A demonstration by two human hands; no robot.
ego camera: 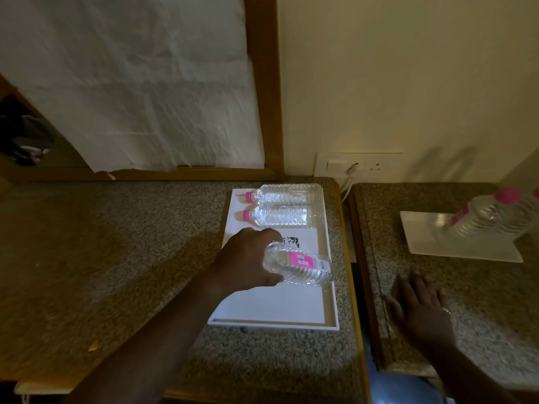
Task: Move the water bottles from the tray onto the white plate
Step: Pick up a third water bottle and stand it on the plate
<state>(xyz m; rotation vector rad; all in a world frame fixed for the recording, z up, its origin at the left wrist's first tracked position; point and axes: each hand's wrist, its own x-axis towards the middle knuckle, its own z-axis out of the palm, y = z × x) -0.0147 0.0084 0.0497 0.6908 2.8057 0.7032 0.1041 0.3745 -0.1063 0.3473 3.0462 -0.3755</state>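
A white rectangular tray (pixel 280 319) lies on the left granite counter. Two clear water bottles with pink caps lie on their sides at its far end, one (pixel 284 193) behind the other (pixel 280 216). My left hand (pixel 248 258) is shut on a third bottle (pixel 300 266) with a pink label, held on its side just above the tray's middle. On the right counter sits the white plate (pixel 437 243), with two pink-capped bottles (pixel 493 214) blurred at its far right. My right hand (pixel 420 304) rests flat and open on the right counter, in front of the plate.
A dark gap (pixel 357 275) separates the two granite counters. A wall socket plate with a plugged white cable (pixel 354 167) sits behind the tray. A wood-framed panel covered in white paper (pixel 145 83) rises behind the left counter.
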